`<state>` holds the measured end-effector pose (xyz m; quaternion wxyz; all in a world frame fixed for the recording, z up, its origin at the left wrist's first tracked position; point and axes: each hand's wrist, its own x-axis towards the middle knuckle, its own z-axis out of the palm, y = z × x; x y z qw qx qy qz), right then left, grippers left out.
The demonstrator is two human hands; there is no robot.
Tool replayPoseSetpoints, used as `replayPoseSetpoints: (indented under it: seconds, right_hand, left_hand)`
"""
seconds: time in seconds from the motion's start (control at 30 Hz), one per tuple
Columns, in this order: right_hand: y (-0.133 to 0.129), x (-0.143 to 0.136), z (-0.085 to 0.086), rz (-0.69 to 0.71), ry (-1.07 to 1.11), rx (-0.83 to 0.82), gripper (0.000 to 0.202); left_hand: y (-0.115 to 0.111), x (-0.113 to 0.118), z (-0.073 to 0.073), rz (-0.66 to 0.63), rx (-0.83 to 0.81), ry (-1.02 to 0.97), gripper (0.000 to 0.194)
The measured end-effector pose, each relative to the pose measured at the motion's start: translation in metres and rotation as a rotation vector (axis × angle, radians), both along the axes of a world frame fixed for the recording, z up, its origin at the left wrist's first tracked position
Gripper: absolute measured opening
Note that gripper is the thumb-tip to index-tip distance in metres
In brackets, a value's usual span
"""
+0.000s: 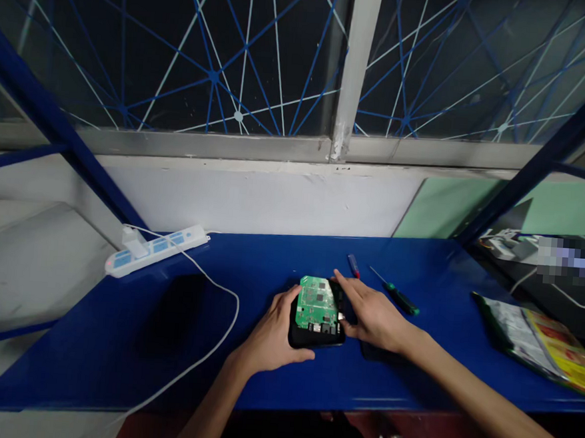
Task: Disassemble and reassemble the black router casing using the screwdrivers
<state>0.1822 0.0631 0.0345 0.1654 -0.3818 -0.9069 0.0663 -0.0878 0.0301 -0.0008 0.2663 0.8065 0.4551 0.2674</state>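
A green circuit board (319, 305) sits in a shallow black plastic casing (314, 339), chips and ports facing up. Its port row lies along the near edge. My left hand (277, 331) grips the casing from the left, fingers along that side and thumb by the front edge. From the right, my right hand (373, 316) holds the casing's side between thumb and fingers; the exact contact is partly hidden. Beyond the right hand lie a green-and-black screwdriver (401, 299) and a smaller tool with a red and blue handle (353, 266). Something dark and flat (378, 352) lies partly under my right wrist.
On the blue table (261, 383), a white power strip (157, 251) with a plugged-in adapter stands at the back left. Its white cable (235, 315) curves toward the front edge. A dark flat object (176, 311) lies left; a colourful plastic packet (544, 343) lies right.
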Motion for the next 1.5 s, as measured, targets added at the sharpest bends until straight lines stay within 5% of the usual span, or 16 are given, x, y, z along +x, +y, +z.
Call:
replayPoseSetpoints:
  seconds: [0.4, 0.97, 1.2, 1.5]
  right_hand:
    - [0.000, -0.005, 0.003, 0.102, -0.048, -0.142, 0.107]
    - [0.001, -0.006, 0.005, 0.065, 0.018, -0.317, 0.086]
    - [-0.003, -0.003, -0.006, 0.090, 0.019, -0.284, 0.073]
    - [-0.006, 0.007, -0.017, 0.026, 0.095, -0.200, 0.055]
  left_hand:
    - [0.005, 0.000, -0.007, 0.045, -0.069, -0.025, 0.125]
    - [0.019, -0.003, -0.009, -0.034, -0.085, 0.006, 0.114]
    - [0.015, -0.006, -0.002, -0.065, -0.070, 0.058, 0.072]
    - [0.011, -0.005, 0.000, -0.056, -0.068, 0.074, 0.067]
